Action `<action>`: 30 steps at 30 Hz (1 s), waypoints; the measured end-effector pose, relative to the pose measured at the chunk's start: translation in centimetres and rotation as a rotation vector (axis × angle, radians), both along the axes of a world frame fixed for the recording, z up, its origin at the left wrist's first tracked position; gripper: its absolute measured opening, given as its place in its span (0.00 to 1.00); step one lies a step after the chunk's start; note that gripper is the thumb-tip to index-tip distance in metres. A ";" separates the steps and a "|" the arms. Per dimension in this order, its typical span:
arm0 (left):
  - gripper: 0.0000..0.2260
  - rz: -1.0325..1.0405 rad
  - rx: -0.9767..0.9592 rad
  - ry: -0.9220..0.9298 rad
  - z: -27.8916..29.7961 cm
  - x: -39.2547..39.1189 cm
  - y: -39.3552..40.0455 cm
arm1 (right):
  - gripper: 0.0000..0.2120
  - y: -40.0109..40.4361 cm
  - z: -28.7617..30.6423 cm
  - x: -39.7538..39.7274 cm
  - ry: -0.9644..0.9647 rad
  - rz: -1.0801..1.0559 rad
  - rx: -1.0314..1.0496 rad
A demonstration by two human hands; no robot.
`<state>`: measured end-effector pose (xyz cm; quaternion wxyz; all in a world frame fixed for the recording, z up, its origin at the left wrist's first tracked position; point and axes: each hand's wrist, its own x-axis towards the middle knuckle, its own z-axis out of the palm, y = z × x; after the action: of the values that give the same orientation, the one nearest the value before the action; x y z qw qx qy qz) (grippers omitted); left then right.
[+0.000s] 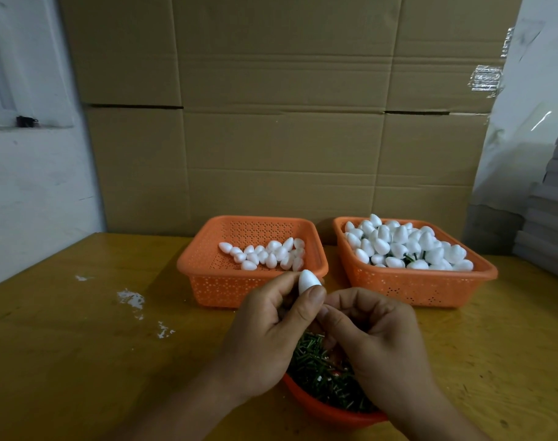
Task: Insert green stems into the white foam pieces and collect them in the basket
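My left hand (268, 332) pinches a white egg-shaped foam piece (306, 280) between thumb and fingers, held up in front of the left basket. My right hand (376, 338) is curled with its fingertips against the underside of that piece; whether it holds a stem is hidden. Below both hands sits a red bowl (328, 412) full of short green stems (315, 367). The left orange basket (207, 275) holds several plain foam pieces (265, 254). The right orange basket (414, 284) is heaped with foam pieces (401, 243), some showing green stems.
The baskets stand on a yellow-brown wooden table (80, 345) with white paint flecks (131, 299) at the left. Cardboard boxes (271, 122) form a wall behind. A stack of grey boards (548, 218) stands at the far right.
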<state>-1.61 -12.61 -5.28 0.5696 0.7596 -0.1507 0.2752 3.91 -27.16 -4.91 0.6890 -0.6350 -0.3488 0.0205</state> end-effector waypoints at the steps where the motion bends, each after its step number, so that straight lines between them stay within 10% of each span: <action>1: 0.13 -0.012 0.008 0.007 0.0 -0.1 0.0 | 0.07 -0.1 0.0 0.1 -0.003 -0.007 -0.003; 30: 0.20 0.154 0.194 0.032 -1.4 0.2 0.1 | 0.07 -3.9 2.2 19.3 -0.164 -0.998 -0.311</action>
<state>-1.38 -12.52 -6.69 0.4728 0.8249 -0.1087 0.2903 23.21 -31.10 -2.72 0.4831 -0.8179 -0.0498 -0.3084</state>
